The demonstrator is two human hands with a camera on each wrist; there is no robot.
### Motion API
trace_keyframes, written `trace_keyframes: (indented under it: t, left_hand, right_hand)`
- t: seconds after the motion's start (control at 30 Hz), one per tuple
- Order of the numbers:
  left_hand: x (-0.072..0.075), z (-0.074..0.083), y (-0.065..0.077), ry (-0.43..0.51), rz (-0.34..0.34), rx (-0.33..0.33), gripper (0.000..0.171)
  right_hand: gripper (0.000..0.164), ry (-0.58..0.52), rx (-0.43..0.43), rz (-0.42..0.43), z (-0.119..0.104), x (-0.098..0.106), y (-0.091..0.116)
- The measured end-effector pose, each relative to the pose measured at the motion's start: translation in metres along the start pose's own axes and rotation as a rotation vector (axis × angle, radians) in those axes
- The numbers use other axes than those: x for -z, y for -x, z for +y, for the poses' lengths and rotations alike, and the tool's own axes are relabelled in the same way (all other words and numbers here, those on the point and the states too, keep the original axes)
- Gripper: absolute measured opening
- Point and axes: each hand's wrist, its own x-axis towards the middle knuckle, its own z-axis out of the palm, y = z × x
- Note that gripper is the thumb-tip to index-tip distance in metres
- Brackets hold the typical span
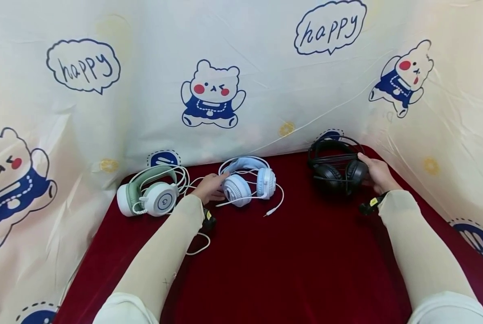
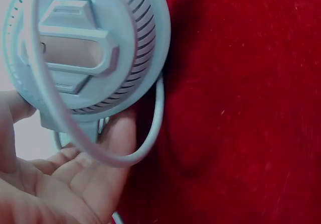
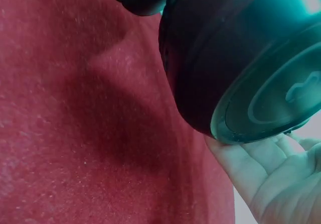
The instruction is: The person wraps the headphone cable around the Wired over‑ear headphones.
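Observation:
At the back middle of the table, light blue headphones (image 1: 236,189) stand with a cable looped about them. My left hand (image 1: 210,188) grips them at the left side; in the left wrist view, thumb and fingers are around the arm below a round, slotted ear cup (image 2: 110,13). Black headphones (image 1: 328,176) are at the back right, a bundled cable across the headband. My right hand (image 1: 378,174) holds their right side, thumb on top. The right wrist view has its fingers (image 3: 235,163) against the black ear cup (image 3: 220,78), partly hidden behind it.
Green and white headphones (image 1: 160,200) rest at the back left, close to my left hand, with their white cable (image 1: 201,247) trailing forward under the left wrist. Dark red cloth (image 1: 290,261) covers the table. A printed curtain (image 1: 266,112) encloses the back and sides.

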Motion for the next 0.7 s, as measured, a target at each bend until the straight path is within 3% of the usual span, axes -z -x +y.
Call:
trace_keyframes:
  t: [0.17,0.33,0.53,0.7]
  left_hand:
    - [-0.003,-0.005,-0.011,0.079,-0.019,0.002,0.047]
    - [-0.006,-0.008,-0.014,0.126,-0.031,-0.012,0.055]
    - [-0.005,-0.008,-0.014,0.166,-0.042,-0.017,0.053]
    - [-0.004,-0.010,-0.011,0.194,-0.030,-0.054,0.052]
  right_hand:
    - [0.043,0.052,-0.015,0.000,0.004,0.003,-0.006]
    - [0.043,0.072,-0.036,0.013,0.008,0.005,-0.008]
    - [0.044,0.029,-0.080,0.021,0.012,0.005,-0.011]
    - [0.040,-0.076,-0.118,-0.049,0.015,0.005,-0.014]
